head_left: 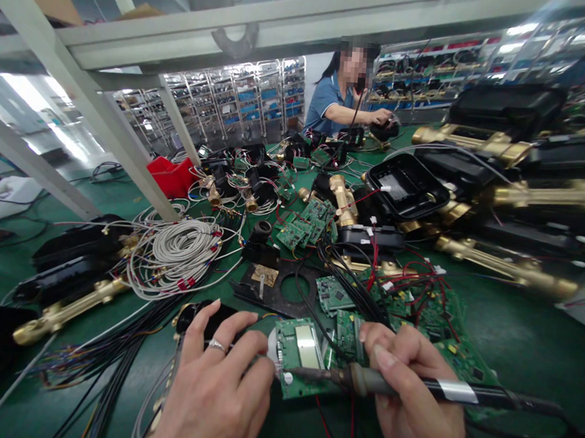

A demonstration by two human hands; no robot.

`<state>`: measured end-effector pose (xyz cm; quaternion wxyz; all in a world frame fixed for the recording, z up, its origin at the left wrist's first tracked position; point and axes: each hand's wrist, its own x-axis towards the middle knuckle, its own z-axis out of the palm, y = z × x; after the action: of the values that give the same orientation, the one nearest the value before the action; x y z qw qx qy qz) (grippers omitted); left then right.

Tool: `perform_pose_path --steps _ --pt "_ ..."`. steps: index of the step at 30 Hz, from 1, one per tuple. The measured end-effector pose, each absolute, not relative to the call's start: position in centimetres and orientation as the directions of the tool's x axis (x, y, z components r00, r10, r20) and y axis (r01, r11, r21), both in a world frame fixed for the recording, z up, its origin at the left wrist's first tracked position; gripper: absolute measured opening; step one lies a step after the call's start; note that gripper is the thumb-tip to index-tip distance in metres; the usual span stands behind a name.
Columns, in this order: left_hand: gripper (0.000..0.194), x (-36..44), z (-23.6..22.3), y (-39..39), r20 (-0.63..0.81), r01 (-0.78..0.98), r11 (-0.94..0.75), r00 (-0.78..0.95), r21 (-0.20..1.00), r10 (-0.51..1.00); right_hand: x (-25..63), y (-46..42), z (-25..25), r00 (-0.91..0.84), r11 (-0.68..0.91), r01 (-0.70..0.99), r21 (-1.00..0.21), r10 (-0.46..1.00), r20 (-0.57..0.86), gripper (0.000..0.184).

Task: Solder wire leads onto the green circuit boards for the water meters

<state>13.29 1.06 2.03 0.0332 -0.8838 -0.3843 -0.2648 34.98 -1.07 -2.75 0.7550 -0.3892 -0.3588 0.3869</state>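
My right hand point(413, 391) grips a soldering iron point(441, 389) like a pen. The iron's tip lies over the lower part of a green circuit board point(291, 346) with a pale rectangular display. At the board's left edge is my left hand point(221, 381), its index finger and thumb side bent in close to the iron's tip. Whatever those fingertips pinch is hidden or too small to name. Behind the left fingers lies a black housing point(200, 316). Red wires point(328, 428) run out below the board.
Coiled grey cables point(185, 248) and black wire bundles point(128, 347) lie left. More circuit boards point(435, 329) sit at right, near brass pipe fittings point(510, 264) with black housings. A metal rack post point(109, 119) stands left. Across the bench sits a person point(328, 105) handling a black part.
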Motion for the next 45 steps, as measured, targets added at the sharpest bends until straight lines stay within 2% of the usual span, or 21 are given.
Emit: perform_pose_path --steps 24,45 --pt "0.019 13.01 1.42 0.86 0.504 0.693 -0.708 0.566 0.137 0.652 35.13 -1.08 -2.96 0.404 0.385 -0.295 -0.874 0.88 0.252 0.043" --pt "0.021 12.92 1.81 0.93 0.497 0.695 -0.708 0.574 0.126 0.651 35.68 -1.02 -2.4 0.526 0.44 -0.294 -0.849 0.816 0.241 0.041"
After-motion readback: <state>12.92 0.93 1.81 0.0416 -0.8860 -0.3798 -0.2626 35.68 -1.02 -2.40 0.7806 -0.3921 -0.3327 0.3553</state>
